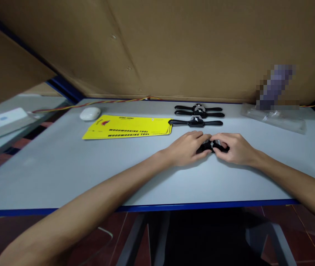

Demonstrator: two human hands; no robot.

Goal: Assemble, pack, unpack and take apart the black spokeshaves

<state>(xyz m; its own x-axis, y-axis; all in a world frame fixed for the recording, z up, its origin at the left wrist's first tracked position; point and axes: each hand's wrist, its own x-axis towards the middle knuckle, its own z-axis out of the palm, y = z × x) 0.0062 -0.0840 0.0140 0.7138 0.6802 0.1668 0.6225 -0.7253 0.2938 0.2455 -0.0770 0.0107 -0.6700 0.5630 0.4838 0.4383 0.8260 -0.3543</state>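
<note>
A black spokeshave [212, 145] lies low over the grey table, with both hands around its middle. My left hand [188, 148] closes on its left part, thumb in front and fingers behind. From the other side, my right hand [235, 148] pinches it near the silver centre piece, thumb and forefinger curled. The fingers cover most of both handles. Just behind the hands rests another black spokeshave [197, 122] with a silver blade plate, its left handle over the edge of the yellow cards [135, 125]. Farther back, two more spokeshaves [199, 111] lie close together.
A white rounded case [90, 113] sits behind the cards at left. Clear plastic wrapping [282, 120] lies at back right, beside a blurred purple object [276, 87]. A cardboard wall [174, 48] closes the back, where a red-yellow wire [110, 101] runs. The blue table edge [202, 205] is in front.
</note>
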